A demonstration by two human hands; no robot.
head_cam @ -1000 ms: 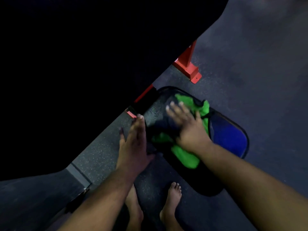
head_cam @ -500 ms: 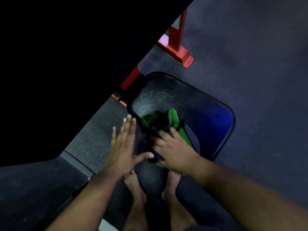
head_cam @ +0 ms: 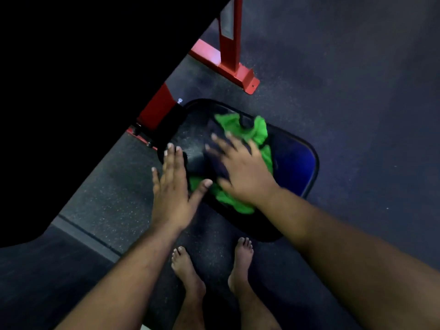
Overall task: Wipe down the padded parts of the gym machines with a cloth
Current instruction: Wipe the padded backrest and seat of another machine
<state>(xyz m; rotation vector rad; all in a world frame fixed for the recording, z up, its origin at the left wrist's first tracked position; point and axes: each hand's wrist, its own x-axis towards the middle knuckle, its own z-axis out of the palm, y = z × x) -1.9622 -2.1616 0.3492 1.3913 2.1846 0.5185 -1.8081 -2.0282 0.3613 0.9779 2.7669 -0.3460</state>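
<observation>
since half a second ago, right hand (head_cam: 240, 172) is sliding the green cloth (head_cam: 252, 136) back up the black seat pad (head_cam: 295, 158), away from the bare feet (head_cam: 190, 275). its grip is lying flat, fingers spread and straight, pressing the cloth onto the pad. left hand (head_cam: 170, 186) is resting flat and spread at the pad's left edge, holding nothing. red machine frame (head_cam: 229, 55) is standing on the dark floor (head_cam: 357, 79) beyond.

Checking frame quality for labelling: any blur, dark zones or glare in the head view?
Head view: dim overall; the upper left is a featureless black mass. The right hand is motion-blurred over the green cloth; the left hand is sharper. A blue sheen marks the seat pad. Wide-angle bending shows at the edges.
</observation>
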